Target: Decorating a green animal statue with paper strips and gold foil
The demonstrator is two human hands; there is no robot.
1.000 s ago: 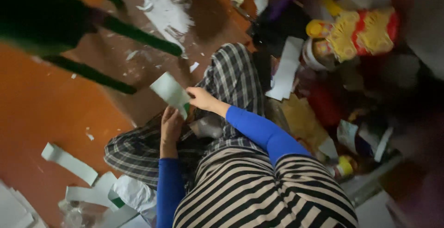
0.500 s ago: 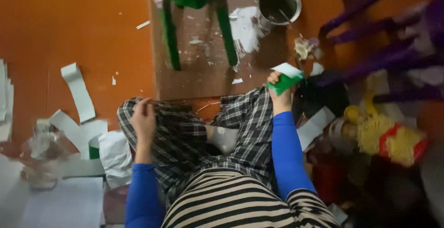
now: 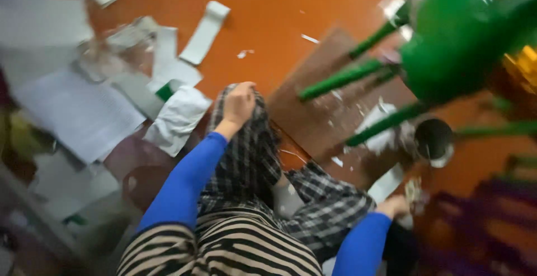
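Note:
I sit cross-legged on an orange floor in checked trousers (image 3: 251, 158). My left hand (image 3: 239, 103) rests on my raised left knee with its fingers curled, holding nothing. My right hand (image 3: 393, 206) is low beside my right knee, at the end of a white paper strip (image 3: 386, 183). Blur hides whether the fingers grip the strip. A metal cup (image 3: 433, 140) stands just beyond that hand, at the edge of a brown board (image 3: 321, 113) smeared with white paste.
A green stool (image 3: 456, 38) stands over the board, its legs (image 3: 341, 78) reaching toward me. White paper sheets (image 3: 78, 111), strips (image 3: 204, 32) and a crumpled white piece (image 3: 179, 116) lie to the left. Dark purple shapes (image 3: 486, 225) are at lower right.
The view has swung and tilted, so the stool now sits upper right. My right hand has dropped from the board's edge to beside my knee. My left hand stays on the left knee.

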